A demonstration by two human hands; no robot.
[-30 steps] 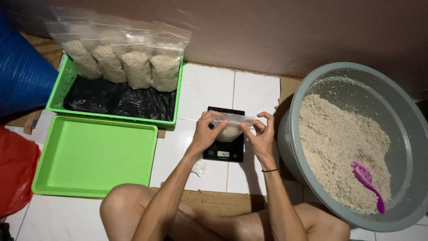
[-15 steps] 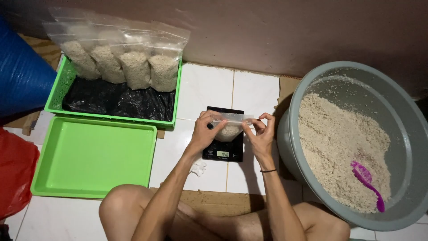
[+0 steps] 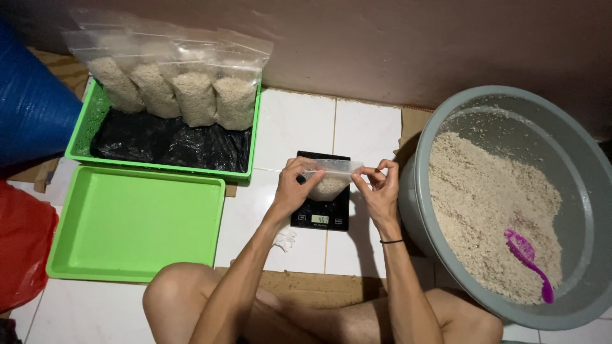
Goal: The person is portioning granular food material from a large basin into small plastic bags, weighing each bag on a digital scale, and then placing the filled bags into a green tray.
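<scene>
Clear filled bag (image 3: 328, 180) over scale screen (image 3: 319, 218)

White tiled floor (image 3: 299, 124) carries two green trays (image 3: 137, 223), a black scale (image 3: 322, 213), a grey basin (image 3: 510, 204) at right, a red bag (image 3: 22, 245) and a blue sack (image 3: 32, 108) at left

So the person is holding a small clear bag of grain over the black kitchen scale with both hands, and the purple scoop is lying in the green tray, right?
Not quite. The head view shows the purple scoop lying in the grey basin, on the grain, not in a green tray. The rest holds: left hand and right hand hold the small clear bag over the black kitchen scale.
</scene>
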